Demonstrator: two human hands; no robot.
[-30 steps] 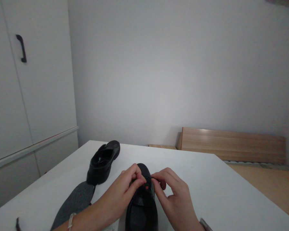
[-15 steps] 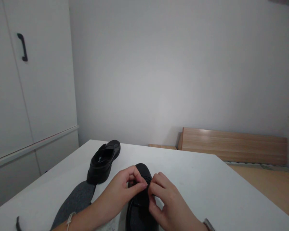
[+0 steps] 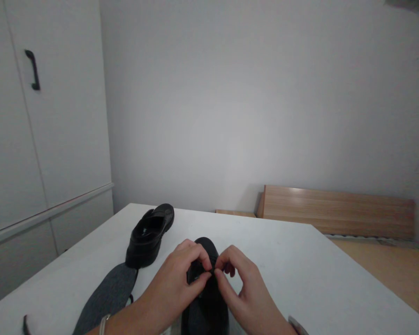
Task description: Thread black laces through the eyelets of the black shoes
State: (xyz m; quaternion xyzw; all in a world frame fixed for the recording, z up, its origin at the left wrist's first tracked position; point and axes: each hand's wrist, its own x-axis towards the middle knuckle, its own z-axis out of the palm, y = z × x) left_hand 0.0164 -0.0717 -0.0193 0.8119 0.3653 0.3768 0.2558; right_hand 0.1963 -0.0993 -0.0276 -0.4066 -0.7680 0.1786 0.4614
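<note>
A black shoe (image 3: 204,309) lies at the near middle of the table, toe pointing away. Over its upper, my left hand (image 3: 186,274) and my right hand (image 3: 242,281) meet fingertip to fingertip. Both are closed in a pinch on a small dark bit that looks like a black shoelace (image 3: 212,271); the fingers hide most of it. The second black shoe (image 3: 145,237) stands farther back on the left. In front of it lies a dark grey insole (image 3: 106,295), partly covered by my left forearm.
The white table (image 3: 289,274) extends to both sides of my hands. A thin dark curved piece (image 3: 26,324) lies at the lower left. Beyond stand a white cabinet (image 3: 66,116) and a wooden headboard (image 3: 335,209), with a bed base (image 3: 387,265) on the right.
The fingertips of both hands have come together over the shoe. My right hand has turned, its thumb and forefinger now in a clear pinch. The shoes and insole have stayed in place.
</note>
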